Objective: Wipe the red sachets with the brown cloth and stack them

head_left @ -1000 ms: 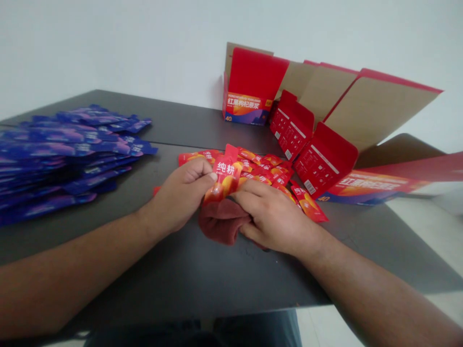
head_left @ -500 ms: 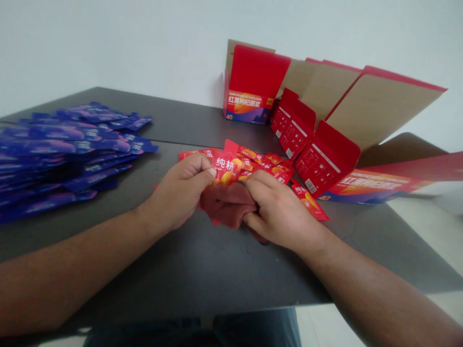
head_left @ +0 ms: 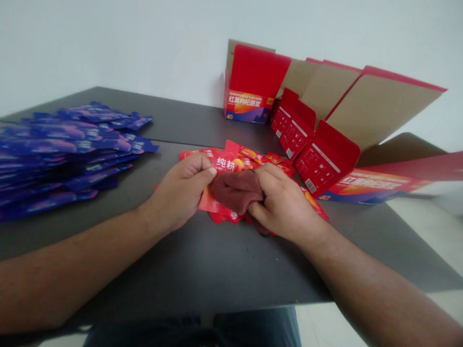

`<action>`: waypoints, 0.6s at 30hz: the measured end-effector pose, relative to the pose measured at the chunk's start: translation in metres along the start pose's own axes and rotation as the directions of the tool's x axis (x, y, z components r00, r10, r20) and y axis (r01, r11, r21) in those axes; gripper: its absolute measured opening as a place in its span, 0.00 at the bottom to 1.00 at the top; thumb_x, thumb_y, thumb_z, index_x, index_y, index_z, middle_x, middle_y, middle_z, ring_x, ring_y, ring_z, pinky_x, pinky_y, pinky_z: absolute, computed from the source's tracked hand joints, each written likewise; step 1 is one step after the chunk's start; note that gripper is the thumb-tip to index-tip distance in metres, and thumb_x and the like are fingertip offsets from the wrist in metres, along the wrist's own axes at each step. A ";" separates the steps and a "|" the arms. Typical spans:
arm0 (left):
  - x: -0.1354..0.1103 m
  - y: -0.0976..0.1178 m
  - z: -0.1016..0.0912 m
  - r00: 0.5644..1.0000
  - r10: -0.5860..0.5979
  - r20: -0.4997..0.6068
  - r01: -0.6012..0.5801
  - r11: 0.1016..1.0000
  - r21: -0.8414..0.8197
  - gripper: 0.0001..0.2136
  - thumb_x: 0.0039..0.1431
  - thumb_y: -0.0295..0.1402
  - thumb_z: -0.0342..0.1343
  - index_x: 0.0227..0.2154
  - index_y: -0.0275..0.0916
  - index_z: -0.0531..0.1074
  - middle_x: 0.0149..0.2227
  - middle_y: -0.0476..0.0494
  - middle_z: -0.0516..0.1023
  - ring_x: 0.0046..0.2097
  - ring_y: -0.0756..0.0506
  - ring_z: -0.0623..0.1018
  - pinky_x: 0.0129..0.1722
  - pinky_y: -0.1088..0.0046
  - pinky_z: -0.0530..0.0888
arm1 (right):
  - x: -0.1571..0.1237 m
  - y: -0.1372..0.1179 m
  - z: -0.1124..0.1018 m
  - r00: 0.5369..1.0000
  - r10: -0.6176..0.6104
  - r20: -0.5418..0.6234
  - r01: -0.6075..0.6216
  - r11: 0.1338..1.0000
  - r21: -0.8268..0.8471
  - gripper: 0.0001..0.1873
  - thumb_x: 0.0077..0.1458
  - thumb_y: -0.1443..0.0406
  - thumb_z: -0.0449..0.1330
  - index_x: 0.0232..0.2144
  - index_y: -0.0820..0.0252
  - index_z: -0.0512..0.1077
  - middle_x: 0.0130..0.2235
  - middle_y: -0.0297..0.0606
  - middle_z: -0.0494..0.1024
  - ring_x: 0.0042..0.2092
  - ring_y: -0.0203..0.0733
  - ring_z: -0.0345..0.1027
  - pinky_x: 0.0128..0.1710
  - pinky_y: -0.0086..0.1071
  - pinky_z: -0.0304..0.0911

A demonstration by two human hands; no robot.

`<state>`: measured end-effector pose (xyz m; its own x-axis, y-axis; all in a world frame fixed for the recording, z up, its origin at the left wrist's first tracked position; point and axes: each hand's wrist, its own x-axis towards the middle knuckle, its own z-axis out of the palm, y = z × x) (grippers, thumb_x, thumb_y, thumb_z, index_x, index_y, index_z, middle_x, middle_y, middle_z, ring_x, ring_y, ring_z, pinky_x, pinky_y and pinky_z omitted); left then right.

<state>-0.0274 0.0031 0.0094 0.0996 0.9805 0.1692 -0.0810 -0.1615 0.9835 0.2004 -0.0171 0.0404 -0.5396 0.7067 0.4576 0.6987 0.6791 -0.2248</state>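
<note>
Between my hands is a red sachet (head_left: 224, 163) with white lettering and an orange fruit print. My left hand (head_left: 183, 190) pinches its left edge, thumb on top. My right hand (head_left: 284, 202) grips a folded brown cloth (head_left: 237, 190), which lies over the middle of the sachet and covers part of its face. Behind and under both hands spreads a pile of similar red sachets (head_left: 273, 158); the hands and cloth hide some of them.
A heap of blue sachets (head_left: 72, 144) lies on the dark table (head_left: 202, 279) at the left. Several open red cartons stand at the back right, among them a front-facing carton (head_left: 248, 106) and a long carton (head_left: 376, 185). A pale wall rises behind.
My right hand and the brown cloth have moved up along the sachet, uncovering its lower red end. My left hand keeps its pinch in nearly the same place.
</note>
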 end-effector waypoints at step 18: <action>0.001 0.004 0.002 0.994 -0.093 -0.060 0.087 0.992 -0.090 0.09 0.59 0.31 0.62 0.28 0.42 0.65 0.26 0.51 0.67 0.27 0.49 0.66 0.26 0.71 0.64 | -0.001 -0.004 -0.003 0.969 -0.104 0.223 0.084 0.992 0.098 0.11 0.57 0.71 0.62 0.43 0.55 0.71 0.47 0.42 0.79 0.49 0.49 0.74 0.48 0.41 0.71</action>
<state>-0.0262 0.0032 0.0140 0.0473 0.9962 0.0730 -0.1611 -0.0645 0.9848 0.1997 -0.0210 0.0433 -0.7005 0.6584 0.2752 0.6016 0.7523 -0.2686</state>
